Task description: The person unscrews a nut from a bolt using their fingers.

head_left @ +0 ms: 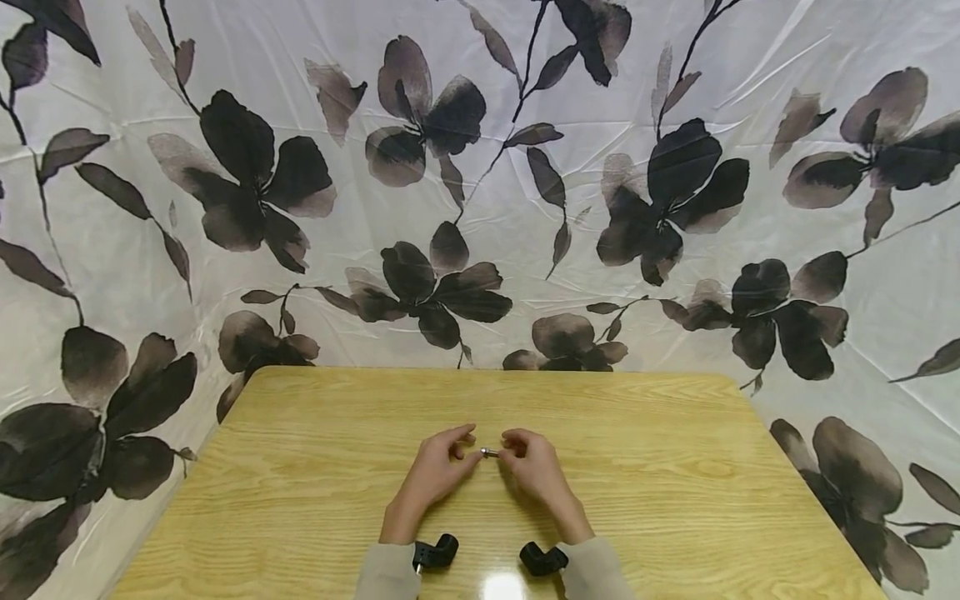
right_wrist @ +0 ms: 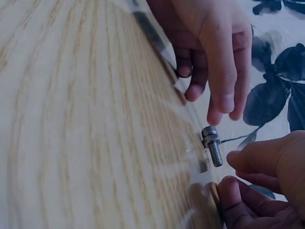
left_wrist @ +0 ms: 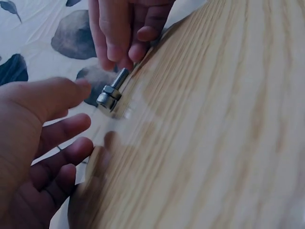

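Note:
A small metal bolt (head_left: 489, 452) lies between the two hands, its head toward the left hand and its threaded end toward the right. A nut (left_wrist: 111, 91) sits on its shank close to the head. My left hand (head_left: 441, 463) is beside the head end, fingers loosely bent and apart from the bolt. On the other side, my right hand (head_left: 534, 467) has its thumb (right_wrist: 243, 160) and fingers spread around the threaded tip, with a small gap in the right wrist view. Neither hand appears to hold anything.
The wooden tabletop (head_left: 645, 483) has a glossy surface that reflects the hands. Black wrist mounts (head_left: 437, 552) sit at both cuffs. A floral cloth (head_left: 480, 208) hangs behind and around the table.

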Demonstrator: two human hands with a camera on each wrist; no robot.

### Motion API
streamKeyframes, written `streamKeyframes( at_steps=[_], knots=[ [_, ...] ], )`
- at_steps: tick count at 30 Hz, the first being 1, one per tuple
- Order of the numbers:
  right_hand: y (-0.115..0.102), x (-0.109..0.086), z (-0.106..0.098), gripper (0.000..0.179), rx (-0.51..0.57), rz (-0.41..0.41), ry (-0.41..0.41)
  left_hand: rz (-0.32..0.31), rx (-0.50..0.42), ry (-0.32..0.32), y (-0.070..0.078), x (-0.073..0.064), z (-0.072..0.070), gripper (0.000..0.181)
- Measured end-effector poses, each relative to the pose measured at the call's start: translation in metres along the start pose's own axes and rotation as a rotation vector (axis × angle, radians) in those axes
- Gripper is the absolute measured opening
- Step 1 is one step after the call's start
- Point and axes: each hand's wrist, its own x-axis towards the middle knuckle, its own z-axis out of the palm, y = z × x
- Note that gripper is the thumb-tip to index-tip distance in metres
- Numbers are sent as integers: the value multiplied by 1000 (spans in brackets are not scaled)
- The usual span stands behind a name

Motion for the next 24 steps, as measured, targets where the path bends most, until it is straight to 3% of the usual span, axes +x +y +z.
streamKeyframes(
  at_steps=[8,18,24],
  knots=[
    [1,1,1,21,-60,-66,18,29,25,0,-2,2,5,35],
    [3,2,1,7,-112,-65,-12,30,20,-68,1,0,6,24],
    [1,3,1,7,-125,-83,-40,38,44,-67,2,-1,5,15]
  ],
)
